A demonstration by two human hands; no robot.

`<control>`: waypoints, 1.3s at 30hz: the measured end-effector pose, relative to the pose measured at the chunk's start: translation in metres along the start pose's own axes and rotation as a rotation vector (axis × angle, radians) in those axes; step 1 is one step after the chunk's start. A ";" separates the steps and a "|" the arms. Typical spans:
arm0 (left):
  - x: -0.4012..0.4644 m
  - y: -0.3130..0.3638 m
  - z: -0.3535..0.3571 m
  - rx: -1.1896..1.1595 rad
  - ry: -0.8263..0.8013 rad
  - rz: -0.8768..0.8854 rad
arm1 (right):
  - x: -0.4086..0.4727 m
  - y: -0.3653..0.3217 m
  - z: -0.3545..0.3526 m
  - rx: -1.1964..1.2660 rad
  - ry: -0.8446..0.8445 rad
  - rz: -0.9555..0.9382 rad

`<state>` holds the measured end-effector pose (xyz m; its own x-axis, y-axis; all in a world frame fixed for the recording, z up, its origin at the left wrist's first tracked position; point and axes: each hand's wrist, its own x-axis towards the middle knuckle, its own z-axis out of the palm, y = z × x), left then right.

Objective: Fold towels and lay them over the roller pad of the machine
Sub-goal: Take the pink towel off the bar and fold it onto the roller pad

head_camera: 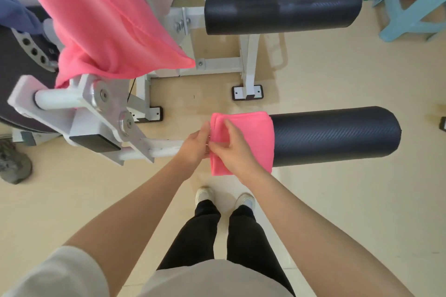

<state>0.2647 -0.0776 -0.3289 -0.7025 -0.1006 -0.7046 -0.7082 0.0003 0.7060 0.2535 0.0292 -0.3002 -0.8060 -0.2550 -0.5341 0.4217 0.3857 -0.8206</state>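
A folded pink towel (255, 135) lies draped over the left end of the black roller pad (335, 136) of the white exercise machine. My left hand (195, 144) touches the towel's left edge, its fingers along the folded layers. My right hand (231, 149) rests on top of the towel, and its thumb and fingers pinch the fabric near that same left edge. A second, larger pink towel (101, 19) hangs unfolded over the machine's upper arm at the top left.
The machine's black seat pad (280, 7) stands beyond the roller. White frame bars and a pivot bracket (113, 113) jut out at the left. A blue cloth (17, 12) hangs at far left. A light-blue plastic stool (415, 12) stands at the right. My feet are below the roller.
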 end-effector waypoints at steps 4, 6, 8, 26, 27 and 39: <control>0.018 -0.003 0.005 0.362 0.068 0.061 | -0.001 0.023 -0.024 -0.298 0.119 -0.041; 0.022 -0.002 0.005 0.477 0.076 0.054 | -0.002 0.034 -0.042 -0.386 0.234 -0.046; 0.025 -0.001 0.002 0.543 0.100 0.014 | -0.003 0.044 -0.057 -0.419 0.345 -0.050; -0.008 0.054 0.041 0.279 -0.135 0.033 | -0.032 0.039 -0.126 0.457 0.017 0.280; -0.011 0.062 0.051 0.234 -0.161 0.022 | -0.035 0.039 -0.140 0.472 0.008 0.260; -0.022 0.124 0.303 -0.084 -0.343 -0.057 | -0.100 0.074 -0.374 0.732 0.183 0.234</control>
<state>0.1709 0.2260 -0.2481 -0.6547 0.2416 -0.7162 -0.7489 -0.0788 0.6580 0.2097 0.4150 -0.2317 -0.6912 -0.0651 -0.7198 0.7039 -0.2862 -0.6501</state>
